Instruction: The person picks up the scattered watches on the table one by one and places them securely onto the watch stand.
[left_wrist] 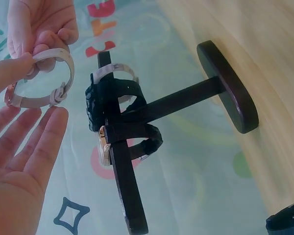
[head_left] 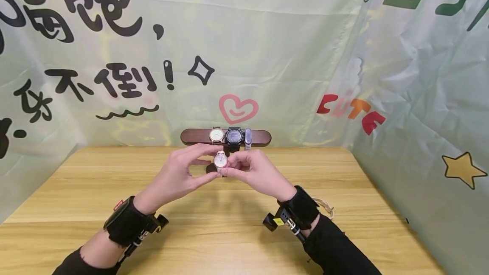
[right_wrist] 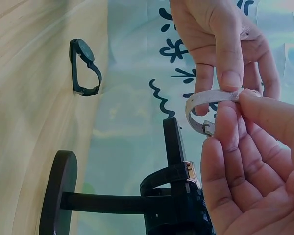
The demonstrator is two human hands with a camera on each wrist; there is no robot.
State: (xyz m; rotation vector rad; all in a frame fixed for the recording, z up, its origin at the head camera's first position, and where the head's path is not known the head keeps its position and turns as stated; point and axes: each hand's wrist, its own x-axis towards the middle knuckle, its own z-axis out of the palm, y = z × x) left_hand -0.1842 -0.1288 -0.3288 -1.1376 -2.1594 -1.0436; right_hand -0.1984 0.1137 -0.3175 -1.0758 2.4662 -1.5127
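Observation:
A wristwatch (head_left: 220, 160) with a round white dial, rose-gold case and pale strap is held up in front of the watch stand (head_left: 263, 138). Its strap is buckled into a loop in the left wrist view. My left hand (head_left: 177, 171) holds it between thumb above and fingers below in that view. From the other side, my right hand (head_left: 259, 173) pinches the strap with thumb and fingers. Just beyond, the stand's bar carries a rose-gold watch (head_left: 216, 135) on a dark strap, a chunky black watch (head_left: 234, 136) and a slim pale-strapped band (head_left: 248, 137).
A black watch (right_wrist: 85, 68) rests on the wooden table (head_left: 214, 241), left of the stand. Behind my right wrist lies a pale strap loop (head_left: 326, 208). The stand's oval base (left_wrist: 230, 88) sits near the back edge, before a printed cloth (head_left: 290, 54).

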